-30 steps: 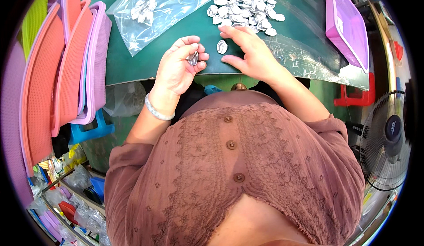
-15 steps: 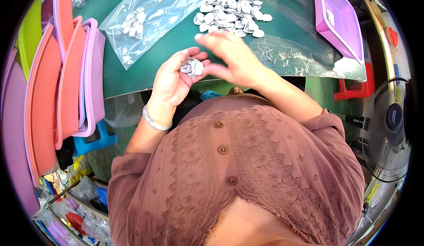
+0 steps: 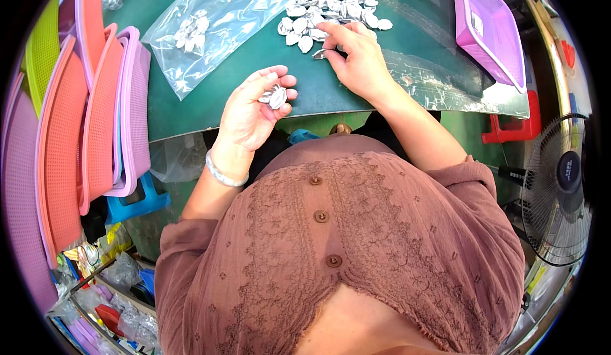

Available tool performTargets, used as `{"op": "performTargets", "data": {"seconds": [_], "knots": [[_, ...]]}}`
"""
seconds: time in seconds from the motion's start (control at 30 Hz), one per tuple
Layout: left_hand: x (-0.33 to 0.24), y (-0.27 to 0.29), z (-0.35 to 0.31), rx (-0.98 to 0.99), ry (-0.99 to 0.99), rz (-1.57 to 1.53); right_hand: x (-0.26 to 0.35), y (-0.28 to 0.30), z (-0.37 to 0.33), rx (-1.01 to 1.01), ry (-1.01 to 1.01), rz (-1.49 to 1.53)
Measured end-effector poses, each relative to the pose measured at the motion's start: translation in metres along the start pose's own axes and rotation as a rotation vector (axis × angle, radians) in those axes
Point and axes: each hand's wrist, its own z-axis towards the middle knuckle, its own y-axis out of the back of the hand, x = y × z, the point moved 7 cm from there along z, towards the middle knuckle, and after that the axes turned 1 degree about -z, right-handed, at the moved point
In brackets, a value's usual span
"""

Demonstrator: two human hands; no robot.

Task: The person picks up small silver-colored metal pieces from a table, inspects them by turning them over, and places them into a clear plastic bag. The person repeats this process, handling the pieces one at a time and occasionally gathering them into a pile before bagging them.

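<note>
The left hand (image 3: 251,110) stays cupped around a few silver pieces (image 3: 275,96) above the bench (image 3: 254,56) edge. The right hand (image 3: 356,56) has left it and now pinches one piece at the silver pile (image 3: 328,8). Stacked baskets (image 3: 76,126) stand left, a fan (image 3: 563,189) right.

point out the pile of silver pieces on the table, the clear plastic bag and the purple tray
pile of silver pieces (image 3: 331,8), head view, middle of the heap.
clear plastic bag (image 3: 223,24), head view, its flat middle.
purple tray (image 3: 490,27), head view, its inner floor.
</note>
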Motion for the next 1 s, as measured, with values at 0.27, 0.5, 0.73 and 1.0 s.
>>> {"op": "performTargets", "data": {"seconds": [0.27,0.5,0.73,1.0], "knots": [[0.008,-0.021,0.006,0.068,0.051,-0.027,0.019,-0.008,0.001,0.186,-0.214,0.477],[0.007,-0.014,0.008,0.075,0.049,-0.026,0.007,-0.009,0.01,0.074,0.095,-0.145],[0.009,-0.013,0.007,0.078,0.03,-0.026,0.011,-0.013,0.006,0.149,0.098,-0.031],[0.008,-0.017,0.008,0.048,0.016,0.026,-0.017,-0.01,0.008,0.1,-0.273,0.331]]}}
